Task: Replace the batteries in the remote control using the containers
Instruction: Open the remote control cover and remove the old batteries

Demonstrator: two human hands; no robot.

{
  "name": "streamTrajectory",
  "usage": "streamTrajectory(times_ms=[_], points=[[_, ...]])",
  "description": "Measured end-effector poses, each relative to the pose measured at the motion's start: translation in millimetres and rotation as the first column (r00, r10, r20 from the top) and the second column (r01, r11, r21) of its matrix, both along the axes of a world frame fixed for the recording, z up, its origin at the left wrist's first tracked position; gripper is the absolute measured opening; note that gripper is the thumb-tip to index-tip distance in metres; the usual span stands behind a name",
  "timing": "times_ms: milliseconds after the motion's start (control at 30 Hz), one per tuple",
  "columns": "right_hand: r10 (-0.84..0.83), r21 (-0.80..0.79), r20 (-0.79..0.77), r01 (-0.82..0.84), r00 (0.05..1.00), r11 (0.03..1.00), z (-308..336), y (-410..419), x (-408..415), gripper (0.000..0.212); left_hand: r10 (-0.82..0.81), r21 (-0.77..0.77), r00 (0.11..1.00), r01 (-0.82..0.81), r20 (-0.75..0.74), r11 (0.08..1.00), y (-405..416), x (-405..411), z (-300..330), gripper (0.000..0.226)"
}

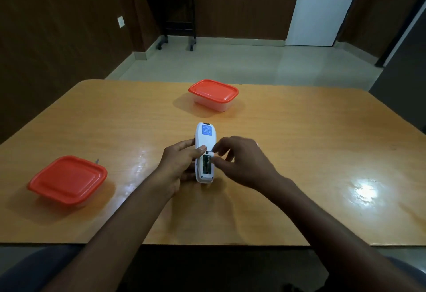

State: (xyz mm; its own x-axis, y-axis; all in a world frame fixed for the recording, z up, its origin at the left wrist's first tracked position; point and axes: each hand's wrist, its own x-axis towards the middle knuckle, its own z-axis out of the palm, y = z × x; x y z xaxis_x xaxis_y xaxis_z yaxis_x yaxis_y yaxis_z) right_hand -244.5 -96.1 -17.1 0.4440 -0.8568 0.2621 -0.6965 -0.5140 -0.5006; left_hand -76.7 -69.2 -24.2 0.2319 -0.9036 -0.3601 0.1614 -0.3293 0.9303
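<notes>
Remote control [204,153], white and lying face down, is sitting near the middle of a wide orange-brown table [299,142], the largest thing in view, whose glossy top is catching a bright glare to the right. Beyond the table, pale floor tiles are running to dark wood-panelled walls, a white door [322,6] and a small black stand [171,15].

Two lidded containers are resting on the table: one with a red lid [68,180] at the near left, another [213,94] well beyond the remote.

The left hand [177,165] is gripping the remote's left edge, fingers curled around it and thumb pressing its back. The right hand [239,160] is hovering at the open battery compartment [206,164], its thumb and forefinger closing together there; whether they are already pinching a battery cannot be told.

The remote is looking light, stiff and smooth, so it is likely slipping easily on this shiny top; holding it by its long sides seems wisest.
</notes>
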Motion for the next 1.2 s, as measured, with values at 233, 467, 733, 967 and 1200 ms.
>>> streamTrajectory(times_ms=[233, 467, 733, 967, 1200], points=[[0.06, 0.071, 0.076, -0.065, 0.995, 0.995, -5.9, 6.8, 8.0, 0.013, 0.008, 0.001, 0.997, -0.008, -0.074, 1.0, 3.0, 1.0, 5.4, 0.043], [0.102, 0.103, 0.099, -0.112, 0.99, 0.988, 2.8, 5.0, 8.4, 0.012, 0.011, -0.031, 0.995, -0.014, -0.104, 0.999, 8.0, -1.5, 9.8, 0.042], [0.075, 0.142, 0.127, -0.093, 0.989, 0.986, 6.1, 1.1, 6.1, 0.014, 0.034, -0.027, 0.995, -0.036, -0.096, 0.999, 10.1, -5.1, 11.2, 0.046], [-0.028, 0.219, 0.281, -0.035, 0.959, 0.975, 7.3, 4.5, 3.6, 0.016, 0.076, -0.032, 0.992, -0.079, -0.105, 0.996, 8.3, -3.7, 10.1, 0.041], [-0.27, 0.053, 0.066, 0.267, 0.96, 0.962, 1.9, -12.2, -12.5, 0.009, 0.092, -0.015, 0.99, -0.094, -0.109, 0.995, 8.3, -1.7, 8.0, 0.036]])
